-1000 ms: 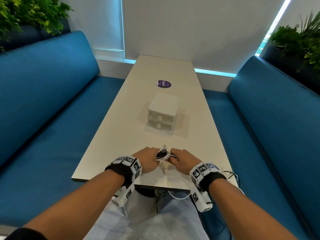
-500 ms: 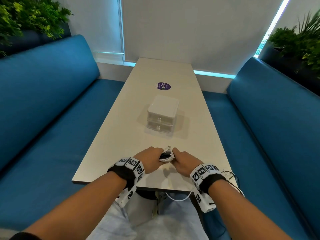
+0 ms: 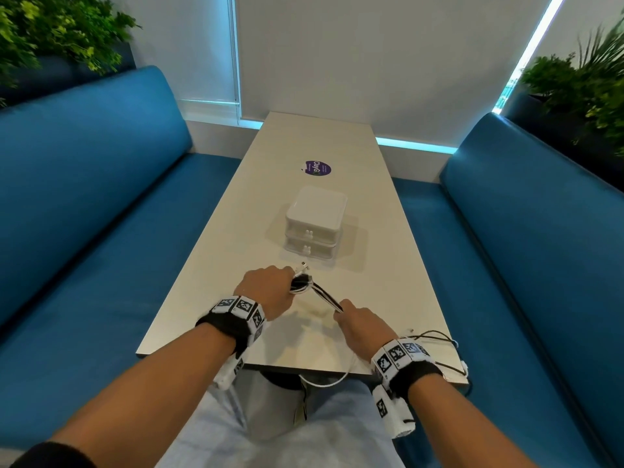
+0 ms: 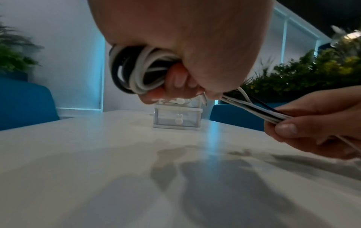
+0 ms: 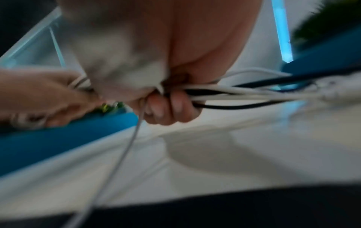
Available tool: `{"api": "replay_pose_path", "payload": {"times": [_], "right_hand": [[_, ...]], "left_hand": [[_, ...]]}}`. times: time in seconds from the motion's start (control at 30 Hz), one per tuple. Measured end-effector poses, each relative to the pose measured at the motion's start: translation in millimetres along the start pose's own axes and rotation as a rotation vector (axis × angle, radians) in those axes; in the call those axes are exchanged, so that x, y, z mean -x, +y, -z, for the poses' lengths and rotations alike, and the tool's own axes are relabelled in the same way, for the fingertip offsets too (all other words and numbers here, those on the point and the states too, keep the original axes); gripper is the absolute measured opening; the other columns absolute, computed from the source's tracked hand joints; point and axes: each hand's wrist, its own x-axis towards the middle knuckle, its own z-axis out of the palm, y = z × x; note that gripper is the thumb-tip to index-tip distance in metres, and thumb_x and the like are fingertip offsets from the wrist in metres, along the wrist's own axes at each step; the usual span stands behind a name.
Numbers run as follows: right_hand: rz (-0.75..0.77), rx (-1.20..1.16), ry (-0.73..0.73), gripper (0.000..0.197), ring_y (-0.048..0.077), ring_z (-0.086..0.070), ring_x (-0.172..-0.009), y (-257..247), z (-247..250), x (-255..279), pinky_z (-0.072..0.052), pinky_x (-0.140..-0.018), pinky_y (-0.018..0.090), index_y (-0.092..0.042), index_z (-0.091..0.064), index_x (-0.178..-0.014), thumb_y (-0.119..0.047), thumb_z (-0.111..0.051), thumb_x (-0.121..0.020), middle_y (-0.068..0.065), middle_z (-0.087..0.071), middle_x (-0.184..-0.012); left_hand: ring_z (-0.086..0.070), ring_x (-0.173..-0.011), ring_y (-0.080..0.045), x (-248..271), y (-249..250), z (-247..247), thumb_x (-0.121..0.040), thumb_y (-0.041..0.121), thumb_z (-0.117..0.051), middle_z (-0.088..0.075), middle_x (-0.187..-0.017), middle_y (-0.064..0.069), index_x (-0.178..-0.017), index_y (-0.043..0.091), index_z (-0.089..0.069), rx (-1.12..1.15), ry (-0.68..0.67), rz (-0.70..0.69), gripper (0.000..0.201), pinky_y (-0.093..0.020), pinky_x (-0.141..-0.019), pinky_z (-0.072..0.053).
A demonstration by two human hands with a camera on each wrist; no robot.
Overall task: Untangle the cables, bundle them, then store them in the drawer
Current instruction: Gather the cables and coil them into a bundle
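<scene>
My left hand (image 3: 270, 288) grips a coil of black and white cables (image 3: 301, 282) above the near part of the table; in the left wrist view the coil (image 4: 134, 71) loops out of the curled fingers. A straight run of cables (image 3: 327, 297) stretches from the coil to my right hand (image 3: 359, 327), which holds the strands in its curled fingers (image 5: 170, 106). Loose cable ends (image 3: 435, 346) trail behind the right wrist over the table's near right corner. A white loop (image 3: 324, 383) hangs below the table edge. The small white two-drawer box (image 3: 315, 222) stands mid-table with both drawers closed.
The long white table (image 3: 236, 238) runs between two blue benches (image 3: 84, 214) (image 3: 523, 231). A purple round sticker (image 3: 318, 168) lies beyond the drawer box. Plants (image 3: 587, 82) stand behind both bench backs. A wall closes the table's far end.
My right hand has pulled back and to the right, away from the left, drawing a straight length of cables out from the coil. The left hand has stayed roughly in place with the coil.
</scene>
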Motion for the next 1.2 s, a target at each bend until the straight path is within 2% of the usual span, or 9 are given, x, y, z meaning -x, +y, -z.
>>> {"api": "replay_pose_path", "payload": {"times": [0.1,0.2,0.3,0.47,0.7,0.83,0.93,1.1,1.2], "right_hand": [[-0.078,-0.450,-0.109,0.019,0.031,-0.070,-0.075,-1,3,3,-0.053,-0.069,0.034,-0.013,-0.055,-0.092,-0.028,-0.047,-0.100,0.006,-0.069,-0.069],[-0.174,-0.865,-0.184,0.013,0.034,-0.072,-0.074,1,7,8,-0.057,-0.070,0.039,-0.004,-0.060,-0.093,-0.013,-0.052,-0.099,0.006,-0.063,-0.062],[-0.061,-0.485,-0.093,0.020,0.023,-0.062,-0.071,-1,8,3,-0.047,-0.070,0.036,-0.018,-0.056,-0.085,-0.030,-0.049,-0.100,0.002,-0.059,-0.073],[0.039,0.056,-0.047,0.033,0.030,-0.054,-0.072,-8,-1,0,-0.046,-0.069,0.039,-0.016,-0.040,-0.102,-0.046,-0.024,-0.105,0.007,-0.057,-0.080],[0.091,-0.001,-0.006,0.034,0.035,-0.059,-0.073,-12,-10,-2,-0.051,-0.072,0.045,-0.013,-0.043,-0.109,-0.042,-0.025,-0.106,0.010,-0.056,-0.076],[0.137,-0.044,0.022,0.033,0.031,-0.055,-0.067,-24,-2,0,-0.049,-0.070,0.045,-0.016,-0.042,-0.110,-0.043,-0.025,-0.106,0.005,-0.053,-0.070],[0.179,-0.051,0.049,0.032,0.032,-0.054,-0.067,-36,0,2,-0.049,-0.068,0.045,-0.016,-0.042,-0.117,-0.042,-0.026,-0.106,0.009,-0.056,-0.073],[0.234,-0.035,0.017,0.027,0.036,-0.058,-0.072,-60,-5,-7,-0.050,-0.065,0.044,-0.006,-0.057,-0.108,-0.026,-0.039,-0.102,0.020,-0.063,-0.086],[0.236,-0.062,-0.009,0.030,0.035,-0.060,-0.071,-57,-8,-12,-0.053,-0.069,0.050,-0.010,-0.055,-0.109,-0.034,-0.040,-0.102,0.017,-0.065,-0.086]], "left_hand": [[-0.050,-0.071,-0.026,1,-1,-8,-0.096,0.028,-0.045,-0.064,-0.097,-0.007,-0.110,0.015,-0.051,0.043,-0.011,0.035,0.020,-0.033,-0.065,-0.039],[-0.052,-0.071,-0.027,2,-4,-15,-0.096,0.028,-0.044,-0.064,-0.096,-0.008,-0.108,0.015,-0.051,0.092,-0.012,0.064,0.019,-0.033,-0.066,-0.042],[-0.052,-0.071,-0.027,2,-4,-15,-0.096,0.028,-0.044,-0.064,-0.095,-0.008,-0.104,0.016,-0.050,0.134,-0.009,0.086,0.016,-0.033,-0.067,-0.043],[-0.052,-0.072,-0.027,2,-9,-16,-0.096,0.029,-0.045,-0.063,-0.095,-0.007,-0.099,0.017,-0.048,0.187,0.004,0.138,0.014,-0.033,-0.067,-0.044],[-0.059,-0.072,-0.026,-5,-3,-28,-0.096,0.055,-0.047,-0.064,-0.084,-0.004,-0.088,0.013,-0.058,0.573,0.053,0.326,0.045,-0.034,-0.066,-0.049],[-0.053,-0.059,-0.020,-9,8,-28,-0.082,0.073,-0.058,-0.056,-0.064,-0.001,-0.067,0.013,-0.047,0.829,0.052,0.302,0.063,-0.030,-0.058,-0.040],[-0.044,-0.051,-0.019,-5,17,-25,-0.067,0.084,-0.063,-0.045,-0.058,-0.002,-0.071,0.017,-0.045,0.963,0.028,0.304,0.070,-0.029,-0.054,-0.037],[-0.064,-0.073,-0.018,-6,39,-22,-0.076,0.052,-0.077,-0.067,-0.079,-0.002,-0.082,0.016,-0.061,1.201,-0.038,0.269,0.040,-0.033,-0.073,-0.052],[-0.065,-0.078,-0.024,-8,38,-21,-0.087,0.035,-0.070,-0.067,-0.081,-0.006,-0.081,0.015,-0.063,1.158,-0.032,0.326,0.021,-0.035,-0.076,-0.051]]}}
